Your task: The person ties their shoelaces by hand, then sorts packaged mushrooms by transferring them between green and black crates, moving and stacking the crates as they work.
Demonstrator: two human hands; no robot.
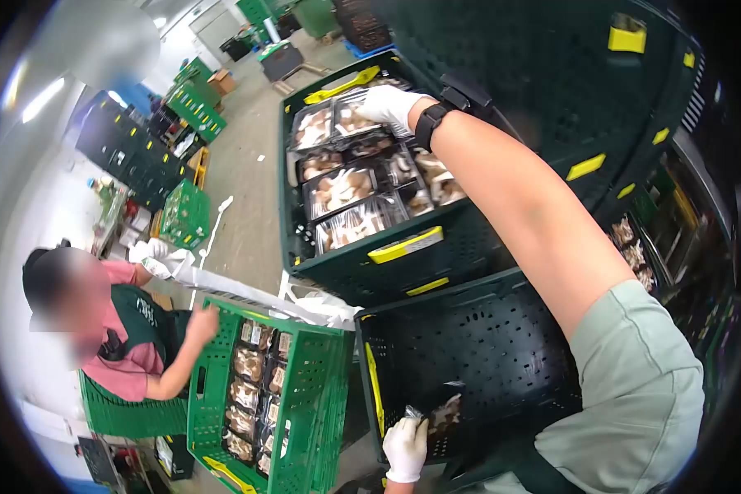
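Observation:
My right hand (389, 107), in a white glove, reaches into the upper dark green crate (337, 280). Its fingers curl over a film-wrapped tray of mushrooms (352, 117) at the crate's far end. More mushroom trays (343, 189) fill that crate in rows. My left hand (405, 449), gloved too, is low at the near side of a black crate (494, 346). Its fingers are closed at the edge of a clear-wrapped mushroom pack (445, 416), which lies inside that crate; the grip is partly hidden.
At left, a co-worker (132, 329) in a dark apron stands behind a green crate (321, 403) holding mushroom packs. Large dark crates (535, 74) are stacked at right. White strapping (247, 290) crosses between the crates. Green crates (185, 214) stand farther back on the floor.

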